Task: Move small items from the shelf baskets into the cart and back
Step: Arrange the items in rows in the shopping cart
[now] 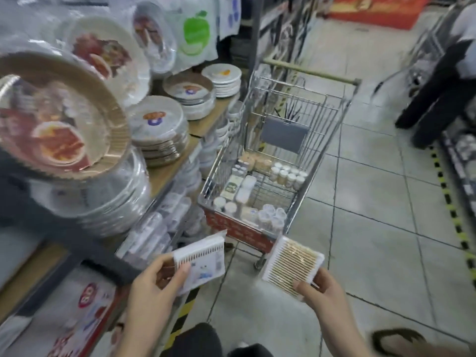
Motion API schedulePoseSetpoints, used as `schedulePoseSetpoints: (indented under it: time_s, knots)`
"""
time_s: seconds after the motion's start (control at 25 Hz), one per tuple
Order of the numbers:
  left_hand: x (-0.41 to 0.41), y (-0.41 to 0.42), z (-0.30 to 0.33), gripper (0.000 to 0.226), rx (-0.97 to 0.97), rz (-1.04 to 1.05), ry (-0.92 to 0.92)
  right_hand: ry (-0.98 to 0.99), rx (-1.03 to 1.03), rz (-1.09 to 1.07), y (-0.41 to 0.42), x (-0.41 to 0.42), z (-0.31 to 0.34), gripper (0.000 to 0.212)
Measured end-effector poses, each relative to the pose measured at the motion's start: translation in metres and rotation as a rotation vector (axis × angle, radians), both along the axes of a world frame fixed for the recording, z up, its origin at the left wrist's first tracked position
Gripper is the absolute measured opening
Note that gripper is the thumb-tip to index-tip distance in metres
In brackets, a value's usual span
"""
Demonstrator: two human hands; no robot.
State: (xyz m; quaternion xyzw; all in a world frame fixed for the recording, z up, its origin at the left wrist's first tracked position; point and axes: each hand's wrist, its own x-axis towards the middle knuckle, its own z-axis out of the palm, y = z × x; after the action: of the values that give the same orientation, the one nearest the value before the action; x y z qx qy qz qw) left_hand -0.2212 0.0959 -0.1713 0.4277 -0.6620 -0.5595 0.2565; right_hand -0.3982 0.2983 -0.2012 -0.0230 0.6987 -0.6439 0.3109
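My left hand [157, 282] grips a flat white pack of cotton swabs [203, 261], label side up, low in the frame beside the shelf. A second pack of wooden-stick cotton swabs [292, 264] is pinched at its near edge by my right hand [320, 289]. Both packs hover just short of the metal shopping cart [332, 140], whose red front panel [237, 230] faces me. Inside the cart lie several small white jars, tubs and flat packs [260, 186].
On the left, a shelf [180, 161] carries stacks of wrapped paper plates [157, 127] and clear plastic containers [154, 228]. Tiled floor [373, 228] stretches right of the cart. A person in dark trousers [443, 81] stands at the upper right by another shelf. A sandalled foot [401, 341] shows at the bottom right.
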Motion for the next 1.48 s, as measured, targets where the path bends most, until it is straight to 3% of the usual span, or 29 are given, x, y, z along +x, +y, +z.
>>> schedulePoseSetpoints:
  time_s: [0.28, 0.64, 0.8, 1.04, 1.24, 1.48]
  knots:
    - [-0.093, -0.066, -0.042, 0.008, 0.138, -0.102, -0.088, -0.147, -0.035, -0.170, -0.030, -0.052, -0.037, 0.055]
    - [-0.259, -0.161, -0.105, 0.002, 0.098, -0.412, -0.288, -0.355, -0.290, -0.527, -0.117, -0.151, -0.059, 0.035]
    - [-0.296, -0.174, -0.163, 0.008, 0.130, -0.519, -0.429, -0.411, -0.114, -0.566, -0.152, -0.180, -0.096, 0.025]
    - [-0.326, -0.179, -0.227, 0.012, 0.139, -0.644, -0.654, -0.429, 0.218, -0.472, -0.174, -0.199, -0.164, 0.049]
    - [-0.340, -0.176, -0.277, 0.009, 0.154, -0.697, -0.772, -0.545, 0.444, -0.445, -0.191, -0.210, -0.223, 0.023]
    - [-0.353, -0.173, -0.322, 0.012, 0.070, -0.729, -0.916, -0.593, 0.667, -0.593, -0.206, -0.219, -0.262, 0.019]
